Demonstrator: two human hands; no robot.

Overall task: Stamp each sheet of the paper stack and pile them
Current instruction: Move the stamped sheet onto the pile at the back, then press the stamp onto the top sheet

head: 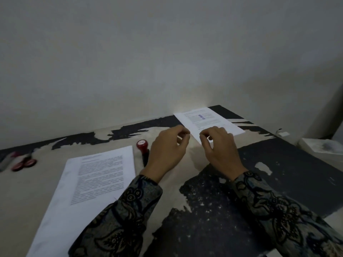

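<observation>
We are holding our left hand (167,147) and right hand (217,143) loosely curled, grasping nothing, just short of the stamped sheet (209,122), with the paper stack (89,184) and stamp (142,145) left of them, risking smudged ink if we are brushing it.

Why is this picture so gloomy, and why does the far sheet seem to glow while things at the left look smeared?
Head view: the room is dim and greyish; the stamped sheet at the far edge catches a bright patch that spills onto the wall; the scissors at the left edge are blurred; the wide lens bends the table edges; the text on the paper stack is too soft to read.
</observation>
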